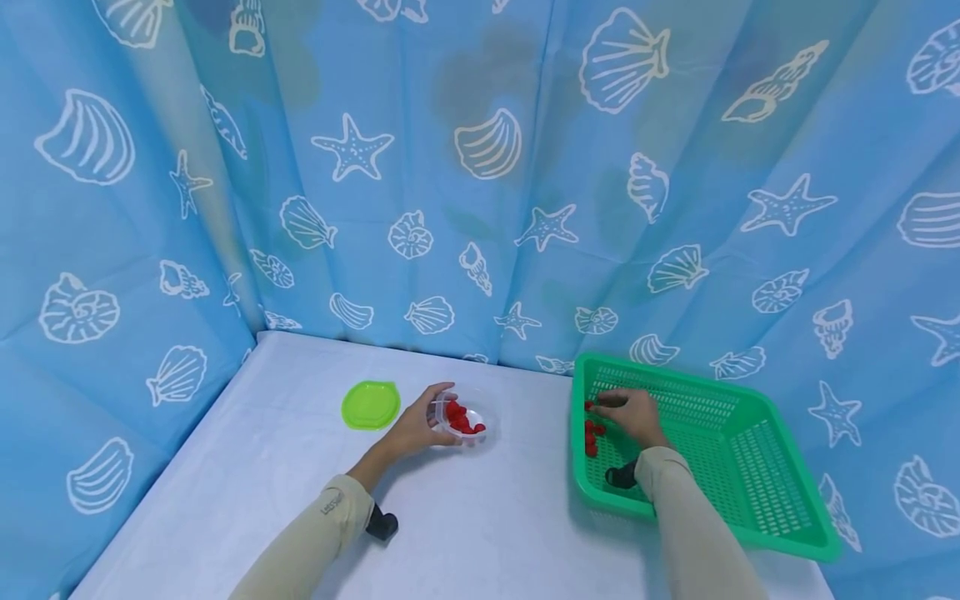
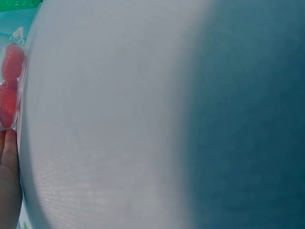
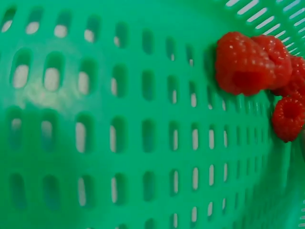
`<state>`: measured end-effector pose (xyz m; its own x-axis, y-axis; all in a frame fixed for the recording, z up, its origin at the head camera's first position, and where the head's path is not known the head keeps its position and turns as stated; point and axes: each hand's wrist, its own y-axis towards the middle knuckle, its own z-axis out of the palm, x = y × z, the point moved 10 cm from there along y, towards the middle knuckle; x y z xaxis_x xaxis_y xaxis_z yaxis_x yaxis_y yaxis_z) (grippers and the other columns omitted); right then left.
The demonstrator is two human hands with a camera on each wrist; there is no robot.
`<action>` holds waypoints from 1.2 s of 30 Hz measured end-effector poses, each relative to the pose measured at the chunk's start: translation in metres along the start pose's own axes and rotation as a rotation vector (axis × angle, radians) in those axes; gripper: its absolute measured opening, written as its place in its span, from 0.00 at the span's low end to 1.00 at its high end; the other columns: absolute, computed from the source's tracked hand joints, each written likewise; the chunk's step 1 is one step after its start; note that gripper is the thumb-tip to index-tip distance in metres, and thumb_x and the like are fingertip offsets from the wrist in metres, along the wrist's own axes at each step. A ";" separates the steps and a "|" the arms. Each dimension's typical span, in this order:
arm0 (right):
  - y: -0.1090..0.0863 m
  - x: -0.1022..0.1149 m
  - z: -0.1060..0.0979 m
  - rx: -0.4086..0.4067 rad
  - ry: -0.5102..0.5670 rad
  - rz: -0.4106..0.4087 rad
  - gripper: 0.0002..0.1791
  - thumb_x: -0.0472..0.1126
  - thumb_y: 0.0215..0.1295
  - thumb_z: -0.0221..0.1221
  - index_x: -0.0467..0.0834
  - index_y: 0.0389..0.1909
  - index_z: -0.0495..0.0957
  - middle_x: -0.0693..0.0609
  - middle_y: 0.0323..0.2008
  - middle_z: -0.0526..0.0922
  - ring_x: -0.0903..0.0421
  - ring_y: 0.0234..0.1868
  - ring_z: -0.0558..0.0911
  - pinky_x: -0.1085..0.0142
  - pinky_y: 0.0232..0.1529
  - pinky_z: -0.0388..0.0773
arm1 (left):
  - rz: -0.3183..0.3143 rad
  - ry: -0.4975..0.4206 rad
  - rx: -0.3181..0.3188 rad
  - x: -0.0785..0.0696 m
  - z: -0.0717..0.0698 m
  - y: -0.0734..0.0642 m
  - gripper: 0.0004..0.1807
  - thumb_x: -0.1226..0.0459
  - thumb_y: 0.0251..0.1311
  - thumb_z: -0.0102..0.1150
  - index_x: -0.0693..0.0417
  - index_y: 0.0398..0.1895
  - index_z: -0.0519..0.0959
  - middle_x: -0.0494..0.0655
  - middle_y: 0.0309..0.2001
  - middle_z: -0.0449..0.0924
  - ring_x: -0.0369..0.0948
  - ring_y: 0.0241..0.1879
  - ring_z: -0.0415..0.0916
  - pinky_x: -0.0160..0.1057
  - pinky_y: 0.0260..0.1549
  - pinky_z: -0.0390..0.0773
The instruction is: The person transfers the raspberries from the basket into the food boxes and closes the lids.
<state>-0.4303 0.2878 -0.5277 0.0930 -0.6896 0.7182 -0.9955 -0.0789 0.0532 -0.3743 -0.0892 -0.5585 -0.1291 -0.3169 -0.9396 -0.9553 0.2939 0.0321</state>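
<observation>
My left hand holds a clear plastic tub from its left side, thumb in front and fingers behind. Several red raspberries lie in the tub; in the left wrist view, raspberries show through its wall above the fingertips. Inside a green plastic basket, my right hand pinches a raspberry near the left wall, thumb and fingers together. More raspberries lie along that wall below the hand. The right wrist view shows a cluster of raspberries on the slotted basket floor.
A lime-green lid lies flat on the white-covered table, left of the tub. The basket stands at the table's right side. A blue shell-print curtain hangs behind and along the sides. Black straps sit at both wrists.
</observation>
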 end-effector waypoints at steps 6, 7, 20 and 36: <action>0.003 -0.002 0.004 0.006 -0.032 0.011 0.20 0.51 0.54 0.72 0.43 0.44 0.86 0.46 0.42 0.86 0.46 0.46 0.82 0.51 0.45 0.81 | -0.012 -0.011 0.002 0.001 0.000 0.000 0.53 0.62 0.44 0.78 0.42 0.73 0.58 0.44 0.65 0.69 0.52 0.67 0.63 0.49 0.59 0.72; 0.003 -0.002 0.005 0.007 -0.038 0.019 0.20 0.52 0.53 0.72 0.45 0.43 0.87 0.48 0.42 0.87 0.47 0.46 0.82 0.51 0.45 0.81 | -0.013 -0.013 0.002 0.001 0.000 0.000 0.53 0.62 0.44 0.78 0.42 0.73 0.58 0.44 0.65 0.69 0.52 0.67 0.63 0.49 0.59 0.72; 0.004 0.008 0.008 0.015 -0.055 0.002 0.15 0.48 0.56 0.71 0.43 0.41 0.87 0.47 0.40 0.87 0.47 0.44 0.83 0.51 0.43 0.81 | -0.025 -0.012 -0.005 0.002 0.000 0.000 0.53 0.63 0.43 0.78 0.42 0.73 0.58 0.43 0.65 0.68 0.52 0.67 0.63 0.49 0.59 0.72; 0.004 0.019 0.009 0.005 -0.083 -0.060 0.11 0.37 0.56 0.69 0.40 0.40 0.86 0.46 0.36 0.87 0.48 0.38 0.84 0.53 0.38 0.82 | -0.025 -0.017 -0.008 0.000 0.000 0.000 0.53 0.64 0.43 0.78 0.42 0.73 0.58 0.44 0.65 0.69 0.51 0.66 0.64 0.49 0.59 0.72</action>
<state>-0.4324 0.2676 -0.5202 0.1536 -0.7407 0.6540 -0.9880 -0.1247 0.0908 -0.3740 -0.0891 -0.5587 -0.1003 -0.3085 -0.9459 -0.9602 0.2791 0.0108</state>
